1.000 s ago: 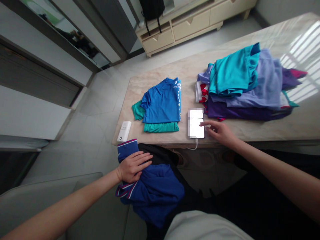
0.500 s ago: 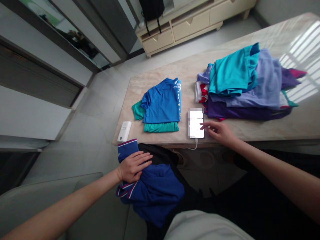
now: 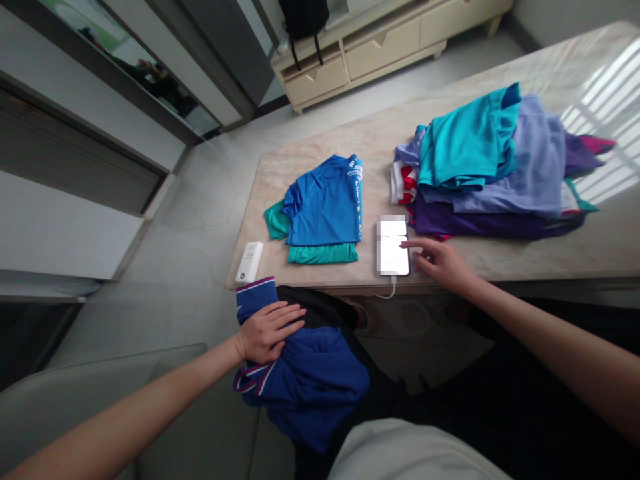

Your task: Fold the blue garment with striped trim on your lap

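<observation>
My left hand [image 3: 270, 331] lies flat with its fingers stretched out, resting on a dark blue shirt [image 3: 315, 387] with red-and-white striped trim. The shirt is draped loosely across my lap. My right hand [image 3: 440, 263] reaches to a smartphone [image 3: 393, 250] near the table's front edge. Its index finger is extended onto the bright screen, whose content is blurred out, and the other fingers are loosely bent around nothing. A white cable [image 3: 393, 287] runs from the phone's lower end over the table edge.
On the marble-look table [image 3: 295, 147] a folded blue shirt [image 3: 325, 203] lies over green cloth [image 3: 325, 254]. A white power bank [image 3: 249, 261] sits at the left corner. To the right is a pile of clothes [image 3: 470, 147]. A cream cabinet [image 3: 383, 50] stands beyond.
My right index fingertip has moved slightly up the phone screen. The left hand and the shirt stay in place.
</observation>
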`<state>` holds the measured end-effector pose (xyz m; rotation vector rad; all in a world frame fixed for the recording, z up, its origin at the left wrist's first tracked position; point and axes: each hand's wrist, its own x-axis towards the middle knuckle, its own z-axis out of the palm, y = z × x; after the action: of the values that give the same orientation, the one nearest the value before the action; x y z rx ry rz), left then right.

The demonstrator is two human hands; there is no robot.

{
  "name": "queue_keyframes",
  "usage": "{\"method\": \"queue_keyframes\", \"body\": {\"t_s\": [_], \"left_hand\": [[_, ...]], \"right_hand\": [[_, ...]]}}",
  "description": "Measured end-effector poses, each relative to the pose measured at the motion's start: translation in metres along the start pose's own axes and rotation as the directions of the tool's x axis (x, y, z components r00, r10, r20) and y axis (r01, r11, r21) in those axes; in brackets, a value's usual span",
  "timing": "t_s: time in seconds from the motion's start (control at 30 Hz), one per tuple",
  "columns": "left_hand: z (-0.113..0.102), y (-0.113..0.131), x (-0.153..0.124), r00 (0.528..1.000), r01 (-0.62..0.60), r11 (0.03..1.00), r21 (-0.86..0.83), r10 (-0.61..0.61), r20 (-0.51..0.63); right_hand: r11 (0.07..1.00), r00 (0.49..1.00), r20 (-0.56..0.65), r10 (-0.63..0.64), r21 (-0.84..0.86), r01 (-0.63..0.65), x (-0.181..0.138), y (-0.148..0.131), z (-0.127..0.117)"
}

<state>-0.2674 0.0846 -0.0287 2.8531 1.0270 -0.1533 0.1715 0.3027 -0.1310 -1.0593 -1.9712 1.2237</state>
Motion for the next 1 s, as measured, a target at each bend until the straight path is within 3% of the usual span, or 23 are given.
{"method": "queue_keyframes", "body": {"t_s": [0.37, 0.77, 1.0], "left_hand": [[0.001, 0.0004, -0.0007, 1.0, 0.008, 1.0, -0.024, -0.009, -0.006], [-0.0038, 0.0018, 0.0021, 1.0, 0.015, 1.0, -0.019, -0.014, 0.002], [-0.0029, 0.0018, 0.0018, 1.0, 0.026, 0.999, -0.025, -0.026, 0.006]], "right_hand": [[0.997, 0.999, 0.039, -0.005, 0.081, 0.001, -0.0009, 0.0034, 0.0004], [0.998, 0.998, -0.004, -0.064, 0.013, 0.064, 0.0004, 0.0064, 0.0007], [0.997, 0.999, 0.042, -0.006, 0.071, 0.003, -0.0018, 0.0042, 0.0]]}}
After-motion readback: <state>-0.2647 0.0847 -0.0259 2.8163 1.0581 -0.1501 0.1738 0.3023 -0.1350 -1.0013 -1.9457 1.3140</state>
